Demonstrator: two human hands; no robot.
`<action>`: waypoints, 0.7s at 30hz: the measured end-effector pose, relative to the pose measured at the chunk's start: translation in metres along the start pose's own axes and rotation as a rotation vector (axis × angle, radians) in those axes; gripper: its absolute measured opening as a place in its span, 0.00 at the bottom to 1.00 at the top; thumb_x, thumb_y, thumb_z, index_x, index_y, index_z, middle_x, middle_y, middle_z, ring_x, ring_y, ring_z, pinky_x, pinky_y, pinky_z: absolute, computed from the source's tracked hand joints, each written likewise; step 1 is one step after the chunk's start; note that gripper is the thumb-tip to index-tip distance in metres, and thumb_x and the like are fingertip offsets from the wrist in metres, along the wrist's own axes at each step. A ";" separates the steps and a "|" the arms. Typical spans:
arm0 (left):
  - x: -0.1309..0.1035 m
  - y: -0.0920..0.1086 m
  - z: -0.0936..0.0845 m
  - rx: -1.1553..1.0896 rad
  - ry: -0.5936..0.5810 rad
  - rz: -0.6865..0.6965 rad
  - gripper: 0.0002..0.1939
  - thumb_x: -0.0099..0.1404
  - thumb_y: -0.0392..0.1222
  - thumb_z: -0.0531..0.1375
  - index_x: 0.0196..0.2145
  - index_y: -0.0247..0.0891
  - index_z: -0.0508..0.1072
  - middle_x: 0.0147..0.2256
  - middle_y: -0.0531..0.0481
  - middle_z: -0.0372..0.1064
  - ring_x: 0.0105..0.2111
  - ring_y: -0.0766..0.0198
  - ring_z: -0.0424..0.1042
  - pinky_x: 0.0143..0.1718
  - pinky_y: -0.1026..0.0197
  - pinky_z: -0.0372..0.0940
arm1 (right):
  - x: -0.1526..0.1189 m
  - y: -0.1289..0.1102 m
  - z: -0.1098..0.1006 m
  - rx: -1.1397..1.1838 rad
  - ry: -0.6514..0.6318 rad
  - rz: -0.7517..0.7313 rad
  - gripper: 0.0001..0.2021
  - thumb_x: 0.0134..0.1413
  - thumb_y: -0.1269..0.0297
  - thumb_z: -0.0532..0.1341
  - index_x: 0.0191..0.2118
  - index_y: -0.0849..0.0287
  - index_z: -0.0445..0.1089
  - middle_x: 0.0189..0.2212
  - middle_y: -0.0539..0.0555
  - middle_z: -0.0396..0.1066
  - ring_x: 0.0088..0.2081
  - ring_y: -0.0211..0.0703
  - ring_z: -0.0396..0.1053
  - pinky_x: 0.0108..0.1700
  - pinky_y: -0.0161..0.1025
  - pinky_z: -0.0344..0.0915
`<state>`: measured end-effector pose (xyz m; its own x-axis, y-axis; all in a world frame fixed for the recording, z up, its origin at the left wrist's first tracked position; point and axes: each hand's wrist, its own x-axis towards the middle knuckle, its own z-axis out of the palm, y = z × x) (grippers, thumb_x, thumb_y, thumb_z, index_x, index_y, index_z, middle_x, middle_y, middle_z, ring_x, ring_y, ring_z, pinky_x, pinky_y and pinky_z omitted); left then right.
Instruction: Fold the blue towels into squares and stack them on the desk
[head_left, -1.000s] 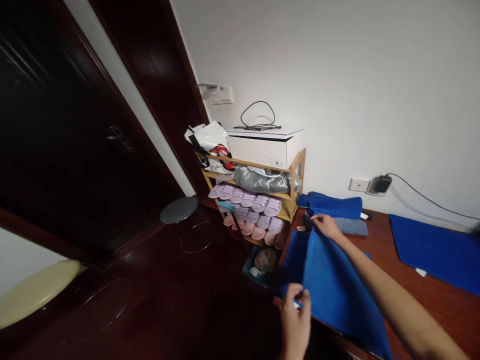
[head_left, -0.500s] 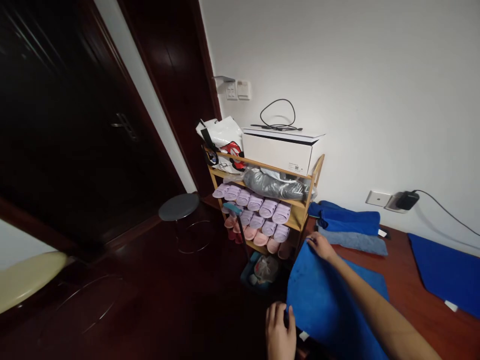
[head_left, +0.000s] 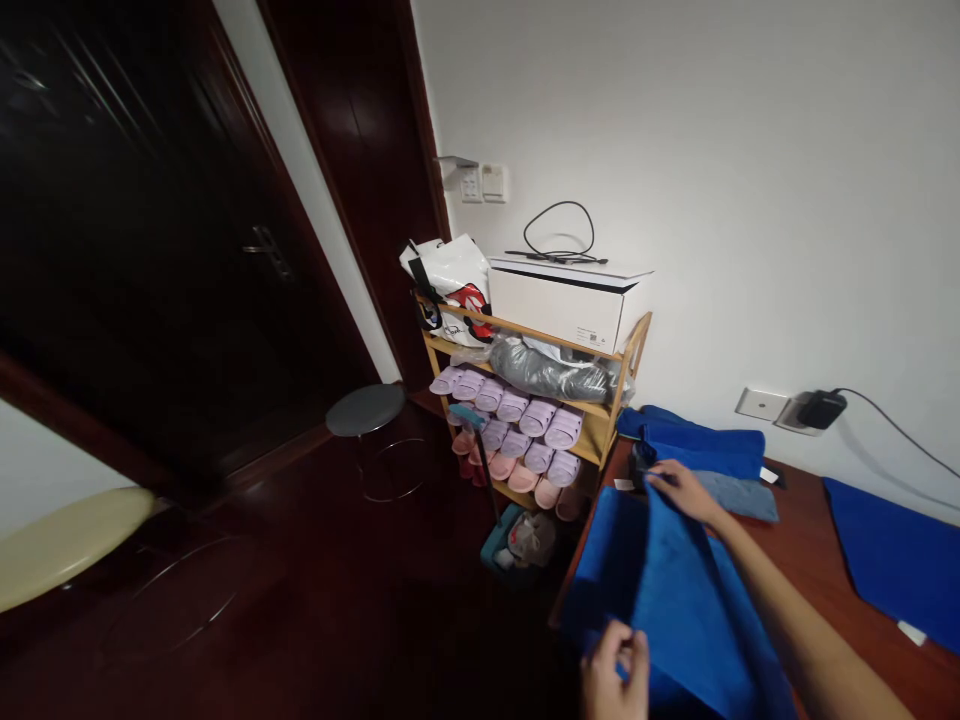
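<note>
A blue cloth (head_left: 686, 600) is held partly raised over the near end of the bench (head_left: 806, 520). Its far corner is pinched by the right hand (head_left: 679, 490); its near edge is gripped between thumb and curled fingers by the left hand (head_left: 616, 675). Beyond it, a folded blue cloth (head_left: 705, 450) is seen. Small print and a square code are borne by the white box (head_left: 555, 300), too small to be read.
</note>
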<state>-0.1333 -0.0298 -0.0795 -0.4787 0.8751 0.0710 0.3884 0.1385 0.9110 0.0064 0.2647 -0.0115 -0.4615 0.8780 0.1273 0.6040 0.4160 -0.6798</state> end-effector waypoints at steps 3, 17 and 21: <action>0.027 -0.036 -0.042 0.274 0.199 0.113 0.15 0.72 0.47 0.54 0.29 0.47 0.75 0.33 0.46 0.76 0.37 0.52 0.76 0.43 0.53 0.70 | 0.034 -0.016 0.068 -0.055 -0.076 -0.005 0.12 0.58 0.54 0.62 0.33 0.56 0.78 0.39 0.58 0.80 0.45 0.53 0.75 0.54 0.48 0.70; 0.046 -0.072 -0.057 0.384 0.080 0.063 0.09 0.67 0.37 0.58 0.34 0.46 0.77 0.34 0.49 0.77 0.37 0.55 0.79 0.42 0.57 0.71 | 0.039 -0.014 0.105 -0.175 -0.122 0.092 0.10 0.56 0.72 0.63 0.42 0.58 0.78 0.46 0.63 0.79 0.52 0.52 0.76 0.58 0.43 0.66; 0.051 -0.054 -0.069 0.397 -0.066 -0.088 0.15 0.67 0.34 0.57 0.48 0.43 0.78 0.37 0.49 0.80 0.41 0.56 0.80 0.45 0.59 0.70 | 0.026 -0.030 0.066 -0.121 -0.112 0.046 0.10 0.59 0.66 0.62 0.45 0.56 0.78 0.42 0.59 0.81 0.48 0.52 0.77 0.53 0.43 0.69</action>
<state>-0.2336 -0.0247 -0.0972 -0.4768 0.8782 -0.0383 0.6281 0.3709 0.6841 -0.0671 0.2593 -0.0354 -0.4970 0.8677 0.0115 0.6972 0.4071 -0.5901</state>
